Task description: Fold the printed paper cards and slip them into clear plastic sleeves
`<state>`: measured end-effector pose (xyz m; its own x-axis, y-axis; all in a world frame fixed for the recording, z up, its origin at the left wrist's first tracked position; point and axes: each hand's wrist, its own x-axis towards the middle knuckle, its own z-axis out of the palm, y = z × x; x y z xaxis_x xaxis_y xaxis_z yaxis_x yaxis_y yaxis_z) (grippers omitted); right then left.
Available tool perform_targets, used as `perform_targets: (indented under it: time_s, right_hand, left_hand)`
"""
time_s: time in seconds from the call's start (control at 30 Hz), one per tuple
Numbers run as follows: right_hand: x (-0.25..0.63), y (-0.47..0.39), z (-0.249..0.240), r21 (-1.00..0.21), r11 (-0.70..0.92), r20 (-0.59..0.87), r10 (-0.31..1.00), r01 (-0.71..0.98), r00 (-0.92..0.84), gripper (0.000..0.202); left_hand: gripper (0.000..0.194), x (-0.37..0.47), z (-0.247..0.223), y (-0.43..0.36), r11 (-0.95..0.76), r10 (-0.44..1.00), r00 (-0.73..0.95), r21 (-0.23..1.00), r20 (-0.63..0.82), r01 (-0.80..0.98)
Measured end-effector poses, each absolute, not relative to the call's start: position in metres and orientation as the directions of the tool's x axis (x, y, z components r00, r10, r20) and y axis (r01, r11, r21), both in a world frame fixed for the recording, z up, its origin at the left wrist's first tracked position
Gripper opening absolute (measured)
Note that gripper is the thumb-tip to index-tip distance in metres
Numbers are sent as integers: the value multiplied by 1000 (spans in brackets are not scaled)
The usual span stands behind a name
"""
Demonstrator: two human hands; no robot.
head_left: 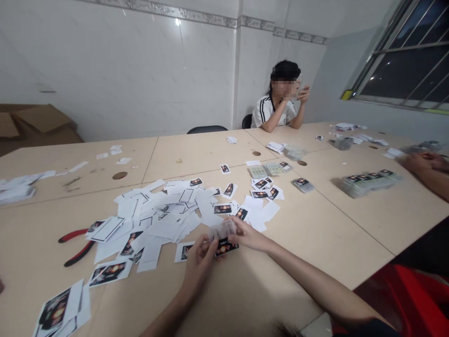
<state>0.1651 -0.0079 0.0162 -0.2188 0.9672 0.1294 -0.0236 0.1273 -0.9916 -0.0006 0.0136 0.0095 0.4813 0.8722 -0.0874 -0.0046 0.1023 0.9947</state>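
Between my two hands is a clear plastic piece [221, 230] together with a dark printed card [225, 247], near the table's front. My left hand [202, 255] pinches their left side, fingers closed. On the right side my right hand [243, 234] has its fingers closed around the plastic and the card's edge. Just beyond and left of my hands spreads a loose heap of white paper slips [154, 215], some blank or framed, some with dark prints. Another printed card [184, 252] lies beside my left hand.
Red-handled pliers [79, 255] lie left of the heap. Stacked packs [368, 182] stand at the right, a smaller stack [303, 185] nearer. Across the table [336, 224] sits a person [277, 107]; another person's hands [426, 161] rest at the right edge.
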Motion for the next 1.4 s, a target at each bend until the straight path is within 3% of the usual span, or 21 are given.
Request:
perform_targets:
  time_s: [0.07,0.23,0.57,0.8,1.0,1.17,1.4]
  right_hand:
    - [163,-10,19,-993,112,121,945,-48,-303,55]
    - [159,-11,19,-993,90,111,947,-82,-303,41]
    - [155,-2,2,-984,159,160,987,-78,-7,33]
    - [148,-12,5,-916,238,280,956,323,89,33]
    - [146,-10,2,-858,98,196,970,504,145,36]
    - [148,-9,7,-904,168,217,973,394,83,40]
    - [151,-9,7,-957,137,142,990,254,2,41]
  left_hand:
    - [26,-2,10,15,88,890,450,996,-72,-14]
    - [30,-3,11,16,41,899,436,999,-27,-23]
    - [26,0,8,15,63,856,504,991,-116,122]
    - [49,1,13,11,-154,838,545,971,29,185]
    - [43,2,9,10,-264,820,568,931,79,252]
    - [41,1,6,10,-214,804,588,964,82,158]
    - [35,2,10,8,-81,811,585,992,7,100]
